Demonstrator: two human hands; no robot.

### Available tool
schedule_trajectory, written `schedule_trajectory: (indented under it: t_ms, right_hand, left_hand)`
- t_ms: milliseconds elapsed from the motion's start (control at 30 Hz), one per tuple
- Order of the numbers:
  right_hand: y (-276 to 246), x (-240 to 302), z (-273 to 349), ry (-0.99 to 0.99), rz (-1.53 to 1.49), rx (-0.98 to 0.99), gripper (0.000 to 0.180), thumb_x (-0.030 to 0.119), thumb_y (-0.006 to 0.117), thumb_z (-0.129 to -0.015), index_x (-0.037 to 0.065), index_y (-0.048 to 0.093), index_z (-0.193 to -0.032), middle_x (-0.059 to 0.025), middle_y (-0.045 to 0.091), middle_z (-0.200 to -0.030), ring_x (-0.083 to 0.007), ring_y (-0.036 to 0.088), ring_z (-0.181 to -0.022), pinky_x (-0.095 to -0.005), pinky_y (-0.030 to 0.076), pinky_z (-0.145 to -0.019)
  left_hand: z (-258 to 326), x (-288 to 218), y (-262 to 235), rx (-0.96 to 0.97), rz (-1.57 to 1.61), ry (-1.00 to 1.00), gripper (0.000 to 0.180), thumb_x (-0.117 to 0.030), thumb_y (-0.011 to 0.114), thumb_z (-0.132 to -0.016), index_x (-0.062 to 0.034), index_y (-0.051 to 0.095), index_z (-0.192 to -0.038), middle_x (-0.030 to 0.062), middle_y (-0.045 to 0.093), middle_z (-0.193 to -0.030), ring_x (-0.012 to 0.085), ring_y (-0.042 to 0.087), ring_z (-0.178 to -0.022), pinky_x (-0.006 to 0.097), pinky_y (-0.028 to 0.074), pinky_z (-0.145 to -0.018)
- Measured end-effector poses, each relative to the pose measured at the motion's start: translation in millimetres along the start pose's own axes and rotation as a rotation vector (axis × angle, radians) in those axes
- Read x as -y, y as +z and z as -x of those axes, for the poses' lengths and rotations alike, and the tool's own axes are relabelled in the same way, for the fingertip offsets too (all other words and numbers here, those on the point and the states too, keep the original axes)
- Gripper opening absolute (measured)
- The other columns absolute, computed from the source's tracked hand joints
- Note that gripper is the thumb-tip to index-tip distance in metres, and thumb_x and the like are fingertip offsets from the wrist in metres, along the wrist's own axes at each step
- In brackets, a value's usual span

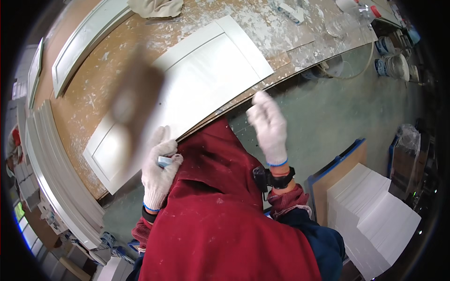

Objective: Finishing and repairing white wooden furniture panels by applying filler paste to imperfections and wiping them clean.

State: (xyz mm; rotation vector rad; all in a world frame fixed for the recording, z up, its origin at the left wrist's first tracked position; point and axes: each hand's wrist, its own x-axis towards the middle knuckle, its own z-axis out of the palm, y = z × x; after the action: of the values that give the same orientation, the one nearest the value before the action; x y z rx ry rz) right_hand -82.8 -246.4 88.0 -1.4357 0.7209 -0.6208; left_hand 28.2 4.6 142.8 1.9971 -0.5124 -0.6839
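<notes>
My left hand (159, 168), in a white glove, is closed around the pale blue handle of a tool whose brown head (133, 100) is blurred with motion over a white cabinet door panel (206, 75). The panel lies flat on a paint-spattered brown workbench (93, 79). My right hand (268, 126), also in a white glove, hangs in the air beside the bench's near edge, fingers loosely curled and holding nothing. A red apron (220, 220) covers my front.
Another white panel (79, 42) lies at the bench's far left, a crumpled cloth (157, 7) at its back. Paint buckets (393, 65) stand on the green floor at right. A stack of white panels (375, 220) sits lower right. White mouldings (51, 173) line the left.
</notes>
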Motion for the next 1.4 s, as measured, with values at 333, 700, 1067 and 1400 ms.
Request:
schedule_trajectory:
  t_ms: [333, 700, 1067, 1400]
  right_hand:
    - [-22.5, 10.3, -59.1, 0.117, 0.203, 0.014, 0.055, 0.013, 0.051, -0.092, 0.008, 0.033, -0.143, -0.0006, 0.052, -0.072, -0.0073, 0.046, -0.061, -0.0235, 0.044, -0.056]
    - [-23.8, 5.9, -38.7, 0.047, 0.373, 0.18, 0.051, 0.005, 0.052, -0.09, 0.007, 0.04, -0.14, -0.0006, 0.054, -0.079, -0.0076, 0.046, -0.068, -0.0226, 0.044, -0.063]
    - [-8.7, 40.3, -72.7, -0.218, 0.91, 0.207, 0.061, 0.036, 0.072, -0.078, 0.005, 0.05, -0.125, -0.0142, 0.059, -0.096, -0.0271, 0.061, -0.085, -0.0333, 0.05, -0.072]
    - [22.2, 29.0, -94.8, -0.337, 1.175, 0.306, 0.049, 0.034, 0.063, -0.08, 0.014, 0.053, -0.124, -0.0133, 0.058, -0.095, -0.0282, 0.059, -0.086, -0.0379, 0.048, -0.078]
  left_hand:
    - [8.5, 6.1, 5.8, -0.193, 0.003, -0.245, 0.033, 0.015, 0.055, -0.076, 0.0001, 0.061, -0.105, 0.0188, 0.031, -0.147, 0.0263, 0.037, -0.133, 0.026, 0.045, -0.088]
    - [13.1, 15.9, -20.7, -0.294, -0.098, -0.276, 0.026, 0.006, 0.061, -0.075, 0.0009, 0.063, -0.101, 0.0182, 0.044, -0.138, 0.0248, 0.046, -0.124, 0.031, 0.044, -0.093]
    - [-4.2, 10.3, -20.2, -0.436, -0.461, 0.038, 0.024, -0.004, 0.066, -0.08, -0.0012, 0.063, -0.104, 0.0146, 0.061, -0.113, 0.0251, 0.06, -0.102, 0.033, 0.05, -0.086]
    - [-44.6, 25.8, 23.8, -0.392, -0.262, 0.311, 0.018, -0.015, 0.07, -0.079, -0.0055, 0.064, -0.093, 0.0119, 0.063, -0.097, 0.0259, 0.062, -0.089, 0.035, 0.05, -0.078]
